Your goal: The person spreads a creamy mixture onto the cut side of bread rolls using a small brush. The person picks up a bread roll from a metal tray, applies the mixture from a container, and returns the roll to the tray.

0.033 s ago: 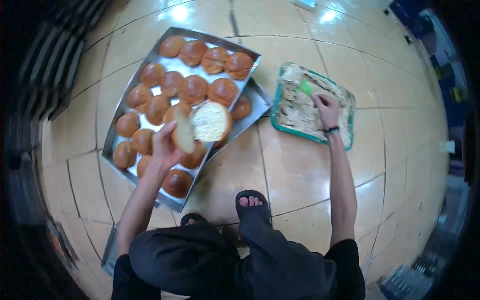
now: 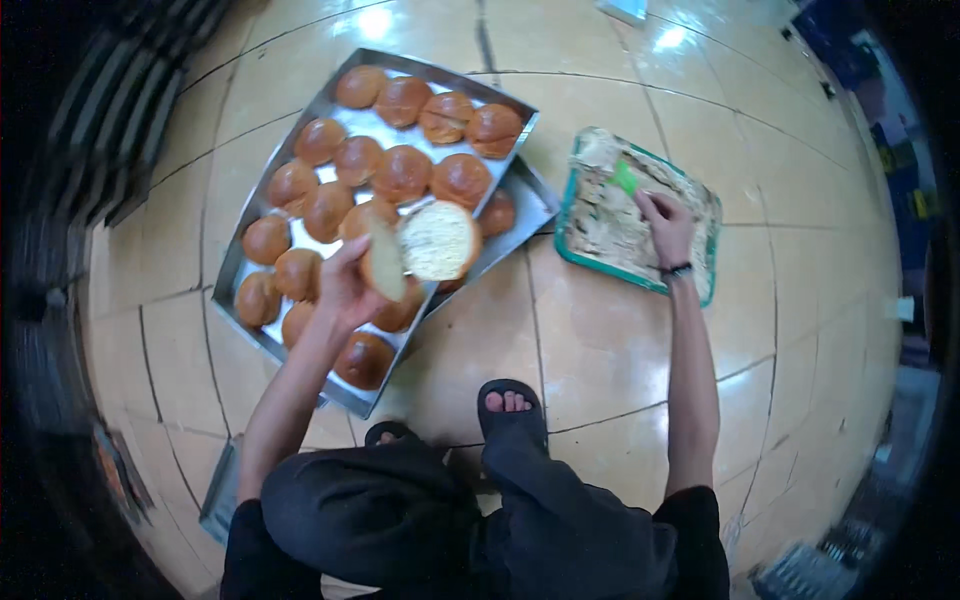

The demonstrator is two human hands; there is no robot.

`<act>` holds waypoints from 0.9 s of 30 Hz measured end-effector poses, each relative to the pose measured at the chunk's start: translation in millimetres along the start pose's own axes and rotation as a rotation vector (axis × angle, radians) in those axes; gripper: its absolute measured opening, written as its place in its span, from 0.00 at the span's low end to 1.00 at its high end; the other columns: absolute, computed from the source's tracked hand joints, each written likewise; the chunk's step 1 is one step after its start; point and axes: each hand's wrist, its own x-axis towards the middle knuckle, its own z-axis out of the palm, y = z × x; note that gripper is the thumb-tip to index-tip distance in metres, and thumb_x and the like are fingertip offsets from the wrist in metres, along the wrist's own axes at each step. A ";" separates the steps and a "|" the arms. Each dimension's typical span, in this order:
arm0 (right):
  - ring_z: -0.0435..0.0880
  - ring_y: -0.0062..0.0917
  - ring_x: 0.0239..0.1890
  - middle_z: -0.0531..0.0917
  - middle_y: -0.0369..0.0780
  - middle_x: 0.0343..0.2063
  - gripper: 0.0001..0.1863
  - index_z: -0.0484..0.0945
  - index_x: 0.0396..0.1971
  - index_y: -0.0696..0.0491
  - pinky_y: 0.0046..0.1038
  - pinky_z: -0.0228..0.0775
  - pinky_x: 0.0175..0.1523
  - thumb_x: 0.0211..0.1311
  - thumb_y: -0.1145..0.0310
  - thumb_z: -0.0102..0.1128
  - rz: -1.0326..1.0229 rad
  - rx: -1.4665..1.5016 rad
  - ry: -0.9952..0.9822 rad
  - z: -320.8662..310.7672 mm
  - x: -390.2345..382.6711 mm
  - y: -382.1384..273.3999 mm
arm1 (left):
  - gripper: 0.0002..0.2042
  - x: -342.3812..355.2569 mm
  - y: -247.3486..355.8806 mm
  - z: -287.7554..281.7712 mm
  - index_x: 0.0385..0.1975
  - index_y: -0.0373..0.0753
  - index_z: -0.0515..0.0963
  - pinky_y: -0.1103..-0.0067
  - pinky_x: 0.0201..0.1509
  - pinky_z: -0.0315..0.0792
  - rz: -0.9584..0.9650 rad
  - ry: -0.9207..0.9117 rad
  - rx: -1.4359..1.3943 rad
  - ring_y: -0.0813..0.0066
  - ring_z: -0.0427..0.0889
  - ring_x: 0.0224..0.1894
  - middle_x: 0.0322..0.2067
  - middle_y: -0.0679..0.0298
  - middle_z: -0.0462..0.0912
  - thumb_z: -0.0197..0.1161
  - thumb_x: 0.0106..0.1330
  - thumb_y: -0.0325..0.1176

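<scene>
In the head view, the left hand (image 2: 350, 285) grips a split bun (image 2: 440, 241) over the tray (image 2: 232, 275)'s right edge; the right hand (image 2: 668, 228) pinches a spatula (image 2: 625, 177) at the cream (image 2: 612, 225) near the tub (image 2: 610, 268)'s upper-left corner.

I see two stacked trays (image 2: 537, 197), one opened bun (image 2: 441, 241), sixteen-plus other buns (image 2: 402, 173) (some half-hidden), one tub (image 2: 600, 267), one scraper (image 2: 625, 178).

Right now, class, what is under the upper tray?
A second tray juts out on the right, holding at least one bun. The upper tray covers the rest, so what lies there cannot be seen.
</scene>
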 end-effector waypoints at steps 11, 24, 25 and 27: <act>0.83 0.31 0.22 0.84 0.41 0.19 0.12 0.86 0.28 0.51 0.32 0.72 0.28 0.55 0.58 0.65 -0.411 -0.437 -0.343 76.2 -90.2 -180.0 | 0.25 -19.5 -16.9 50.9 0.57 0.31 0.65 0.55 0.64 0.68 -0.075 -0.155 -0.113 0.52 0.72 0.60 0.57 0.47 0.70 0.60 0.64 0.36; 0.83 0.38 0.24 0.83 0.42 0.21 0.11 0.86 0.26 0.49 0.36 0.73 0.30 0.56 0.57 0.63 -0.364 -0.734 -0.380 97.1 -110.3 -220.2 | 0.25 -29.4 -33.5 71.1 0.53 0.27 0.68 0.69 0.55 0.78 0.113 0.159 0.448 0.69 0.80 0.50 0.50 0.55 0.76 0.69 0.61 0.32; 0.83 0.38 0.24 0.83 0.42 0.21 0.12 0.86 0.26 0.49 0.36 0.73 0.30 0.56 0.57 0.63 -0.374 -0.673 -0.372 95.2 -109.5 -216.7 | 0.24 -27.3 -36.2 68.8 0.53 0.27 0.68 0.70 0.54 0.78 0.121 0.142 0.398 0.69 0.80 0.50 0.49 0.56 0.77 0.68 0.62 0.32; 0.82 0.38 0.24 0.84 0.42 0.21 0.12 0.86 0.26 0.50 0.35 0.72 0.30 0.56 0.57 0.63 -0.383 -0.612 -0.364 87.6 -106.4 -213.9 | 0.24 -23.0 -40.1 64.6 0.53 0.27 0.68 0.71 0.53 0.79 0.126 0.124 0.349 0.69 0.80 0.50 0.49 0.56 0.77 0.68 0.62 0.33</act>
